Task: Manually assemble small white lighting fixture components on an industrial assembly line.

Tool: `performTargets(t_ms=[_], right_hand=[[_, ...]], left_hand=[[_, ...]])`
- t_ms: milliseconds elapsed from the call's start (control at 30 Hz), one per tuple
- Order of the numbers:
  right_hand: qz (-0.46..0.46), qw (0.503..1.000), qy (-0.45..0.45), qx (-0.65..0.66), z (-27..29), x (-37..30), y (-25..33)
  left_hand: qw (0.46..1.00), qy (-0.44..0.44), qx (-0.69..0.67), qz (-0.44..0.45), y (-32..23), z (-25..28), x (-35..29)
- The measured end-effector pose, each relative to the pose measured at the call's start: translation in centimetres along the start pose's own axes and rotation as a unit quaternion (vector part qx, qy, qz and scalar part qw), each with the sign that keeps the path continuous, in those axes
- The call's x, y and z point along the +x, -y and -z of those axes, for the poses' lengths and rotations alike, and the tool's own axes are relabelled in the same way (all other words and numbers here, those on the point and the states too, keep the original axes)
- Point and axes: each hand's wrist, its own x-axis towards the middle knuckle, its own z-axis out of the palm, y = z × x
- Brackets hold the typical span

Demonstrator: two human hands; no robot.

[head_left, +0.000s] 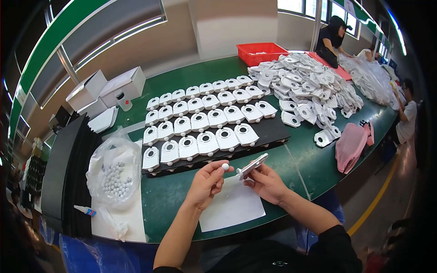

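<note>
Between the thumb and fingers of my left hand (207,184) is a small white ball (225,167). My right hand (268,183) grips a flat white plastic part (251,167), tilted edge-on, with a narrow end toward the ball; the two look slightly apart. Under both hands lies a white sheet of paper (232,209). Beyond them, a black foam board (268,134) carries rows of similar white parts (205,143), each with a round hole. Small white balls show at the lower edges of many of them.
A big heap of white parts (305,86) covers the right side, near a red bin (261,53) and a pink mesh bag (350,145). At left are a plastic bag of white balls (117,179), a glue bottle (85,210), stacked black boards (59,182) and white boxes (120,86). Other people sit at far right.
</note>
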Motion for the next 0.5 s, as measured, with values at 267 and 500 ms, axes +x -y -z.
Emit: performTargets(t_ms=[267, 500], right_hand=[[0.014, 1.0, -0.02, 0.015, 0.14, -0.08, 0.1], [0.025, 0.999, -0.031, -0.018, -0.17, -0.12, 0.16]], left_hand=[[0.992, -0.024, 0.117, -0.035, 0.54, -1.11, -0.2], [0.987, -0.009, 0.156, -0.028, 0.91, -0.62, 0.02]])
